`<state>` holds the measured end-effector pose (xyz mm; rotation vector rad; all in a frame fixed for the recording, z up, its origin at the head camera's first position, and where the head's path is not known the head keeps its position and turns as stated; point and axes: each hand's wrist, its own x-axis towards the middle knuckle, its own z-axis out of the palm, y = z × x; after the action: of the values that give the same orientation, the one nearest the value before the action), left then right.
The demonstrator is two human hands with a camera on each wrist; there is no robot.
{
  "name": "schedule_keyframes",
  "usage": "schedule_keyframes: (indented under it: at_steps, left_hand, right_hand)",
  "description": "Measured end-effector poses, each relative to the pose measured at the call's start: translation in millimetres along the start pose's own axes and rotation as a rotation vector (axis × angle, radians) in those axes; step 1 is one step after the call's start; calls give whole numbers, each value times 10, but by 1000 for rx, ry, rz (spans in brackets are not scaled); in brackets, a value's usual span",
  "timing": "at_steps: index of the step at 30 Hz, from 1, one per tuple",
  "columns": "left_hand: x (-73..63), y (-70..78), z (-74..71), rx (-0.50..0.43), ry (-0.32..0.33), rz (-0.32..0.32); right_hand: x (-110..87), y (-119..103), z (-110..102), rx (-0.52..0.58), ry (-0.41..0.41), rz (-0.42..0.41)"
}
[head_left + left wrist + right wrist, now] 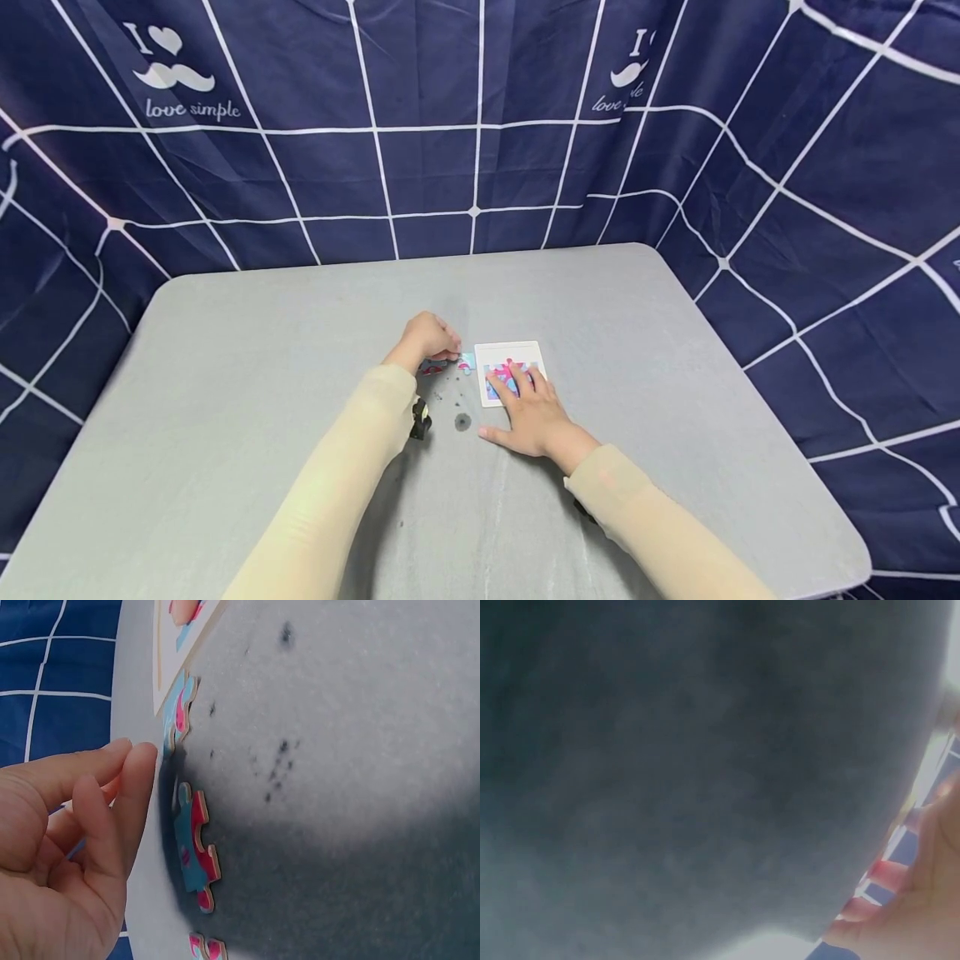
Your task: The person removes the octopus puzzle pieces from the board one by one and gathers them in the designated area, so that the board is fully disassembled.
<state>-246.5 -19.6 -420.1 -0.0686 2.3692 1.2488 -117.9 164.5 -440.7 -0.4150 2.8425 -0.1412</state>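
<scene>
A white-framed puzzle board (507, 347) lies on the table, with pink and blue puzzle pieces set inside. My right hand (531, 417) rests on its lower part, fingers spread and thumb on the tabletop; in the right wrist view some of its fingers (889, 875) show at the edge. Left of the board, my left hand (429, 337) hovers close over the table, fingers bent and fingertips near each other, nothing visible between them. A blue and pink puzzle piece (180, 712) lies right at the board's edge. Below the left hand is a larger puzzle piece (193, 851).
Another puzzle piece (206, 947) is cut off at the bottom of the left wrist view. Dark specks and a round dark stain (462, 422) mark the grey table (300, 333). A navy curtain (420, 167) with white lines hangs behind and at the sides.
</scene>
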Motion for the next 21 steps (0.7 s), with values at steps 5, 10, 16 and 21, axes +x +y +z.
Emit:
schedule_keyframes:
  at_steps: [5, 10, 16, 21]
  left_hand:
    - [-11, -5, 30, -19, -5, 24]
    - [-60, -4, 102, -48, -25, 77]
    - [-108, 42, 206, -45, -54, 113]
    - [-130, 69, 296, -2, -57, 143]
  right_hand:
    - [-10, -3, -19, 6, -2, -1]
    - [-16, -2, -28, 13, -3, -4]
    - [-10, 17, -7, 4, 7, -17]
    - [-9, 17, -5, 2, 9, -19]
